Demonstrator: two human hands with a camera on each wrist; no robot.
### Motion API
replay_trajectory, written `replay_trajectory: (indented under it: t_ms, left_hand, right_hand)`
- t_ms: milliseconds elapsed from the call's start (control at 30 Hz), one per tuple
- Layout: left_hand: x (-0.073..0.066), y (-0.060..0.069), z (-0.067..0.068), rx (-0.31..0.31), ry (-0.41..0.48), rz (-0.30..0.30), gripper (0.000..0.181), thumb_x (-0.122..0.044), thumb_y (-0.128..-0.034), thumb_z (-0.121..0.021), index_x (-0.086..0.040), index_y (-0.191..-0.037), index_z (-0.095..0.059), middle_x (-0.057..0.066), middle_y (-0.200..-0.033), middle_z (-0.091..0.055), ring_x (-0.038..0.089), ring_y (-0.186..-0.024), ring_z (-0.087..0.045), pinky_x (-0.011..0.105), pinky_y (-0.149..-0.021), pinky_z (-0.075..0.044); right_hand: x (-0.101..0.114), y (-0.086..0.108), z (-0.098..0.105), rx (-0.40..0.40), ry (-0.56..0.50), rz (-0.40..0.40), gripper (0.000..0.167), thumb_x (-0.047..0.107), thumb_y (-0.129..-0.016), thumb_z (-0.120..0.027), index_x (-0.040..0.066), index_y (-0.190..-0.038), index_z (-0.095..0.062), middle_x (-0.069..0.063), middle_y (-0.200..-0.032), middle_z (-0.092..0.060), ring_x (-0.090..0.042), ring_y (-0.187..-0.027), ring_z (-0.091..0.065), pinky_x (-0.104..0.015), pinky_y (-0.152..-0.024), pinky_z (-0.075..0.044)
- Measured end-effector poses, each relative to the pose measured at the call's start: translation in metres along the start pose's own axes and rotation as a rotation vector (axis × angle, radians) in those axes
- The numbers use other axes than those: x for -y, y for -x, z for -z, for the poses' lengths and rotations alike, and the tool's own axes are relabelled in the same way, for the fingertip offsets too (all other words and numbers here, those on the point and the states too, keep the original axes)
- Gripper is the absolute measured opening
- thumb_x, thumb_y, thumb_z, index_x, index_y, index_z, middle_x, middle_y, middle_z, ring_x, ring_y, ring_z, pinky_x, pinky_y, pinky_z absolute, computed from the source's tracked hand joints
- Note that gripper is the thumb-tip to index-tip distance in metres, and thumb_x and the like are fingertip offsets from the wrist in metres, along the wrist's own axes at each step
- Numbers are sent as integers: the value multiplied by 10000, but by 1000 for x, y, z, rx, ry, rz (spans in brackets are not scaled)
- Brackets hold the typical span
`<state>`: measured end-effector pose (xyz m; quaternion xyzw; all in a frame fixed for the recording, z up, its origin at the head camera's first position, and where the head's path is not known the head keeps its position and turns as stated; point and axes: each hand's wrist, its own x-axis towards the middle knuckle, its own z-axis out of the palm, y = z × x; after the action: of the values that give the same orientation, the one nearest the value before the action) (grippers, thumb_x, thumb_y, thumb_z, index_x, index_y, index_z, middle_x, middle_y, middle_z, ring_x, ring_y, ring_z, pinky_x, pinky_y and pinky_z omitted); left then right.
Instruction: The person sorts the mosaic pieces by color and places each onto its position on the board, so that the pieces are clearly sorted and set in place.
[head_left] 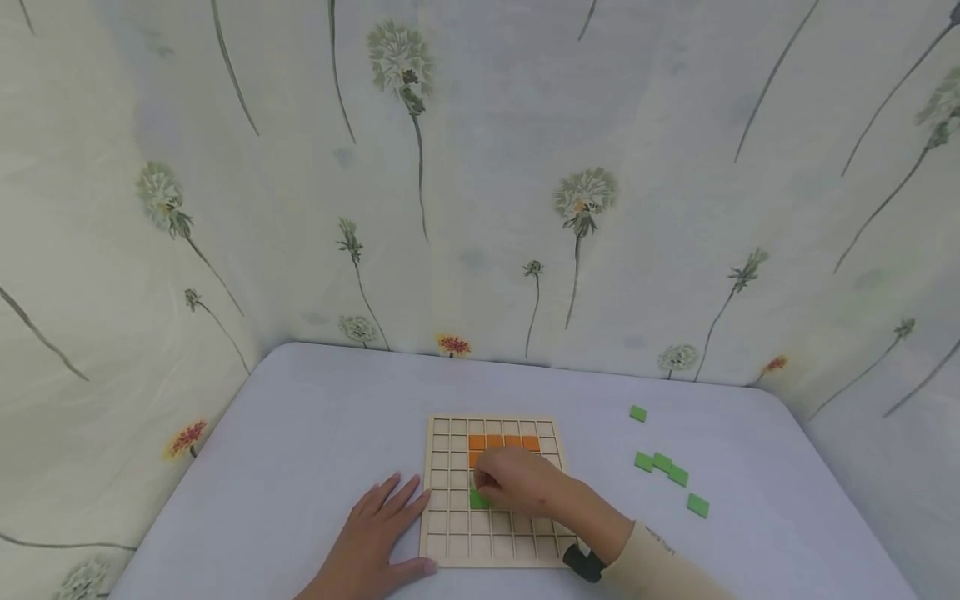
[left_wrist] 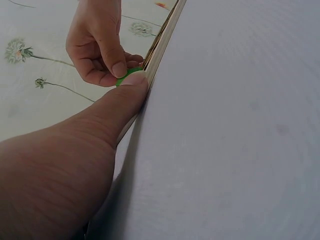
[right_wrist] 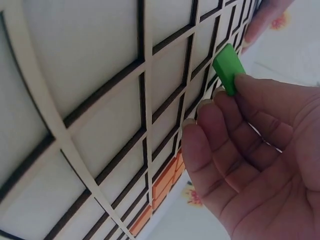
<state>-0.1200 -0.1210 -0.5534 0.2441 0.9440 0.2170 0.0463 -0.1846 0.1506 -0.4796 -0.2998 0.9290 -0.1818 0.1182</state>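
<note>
A pale wooden grid board [head_left: 447, 546] lies on the table, and a row of orange tiles [head_left: 512, 442] fills some of its upper cells. Over the board's middle, my right hand [head_left: 521, 482] pinches a green tile [right_wrist: 227, 65] between thumb and finger. In the right wrist view the tile is tilted at the grid; whether its lower edge touches a cell I cannot tell. My left hand [head_left: 378, 533] lies spread at the board's left side, its fingers and thumb at the edge. Part of the board, perhaps with more orange tiles, is hidden behind the right hand.
Several loose green tiles [head_left: 662, 462] lie on the white tabletop [head_left: 300, 433] to the right of the board. A curtain [head_left: 480, 167] with dandelion prints hangs behind and beside the table. A dark band [head_left: 583, 563] sits at the right wrist.
</note>
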Motion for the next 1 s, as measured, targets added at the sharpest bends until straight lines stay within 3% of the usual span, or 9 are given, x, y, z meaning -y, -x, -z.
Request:
replay_trajectory:
  t_ms: [433,1000]
  left_hand:
    - [-1,0,0,-4,-4,-4,987,-842,-837,-574,-242,-1609,-444,-53,-1696,-323,284,-1590,-183,570,-1260,-184]
    - [0,1,-2,-15,-19,-6,1010,-875,-826,-530,-236,-1605,-452,-42,-1690,-341,290,-1585,-197,579,-1254,-197]
  right_hand:
    - [0,-1,-2,-53,135,49,193,141,-947,-770,229,-812,-664,165,-758,-525,-37,-713,-481,-208,-626,-454]
    - [-14,13,5,-99,107,-28,143,114,-937,-758,221,-868,-693,168,-817,-586,-33,-732,-531,-251,-652,-506]
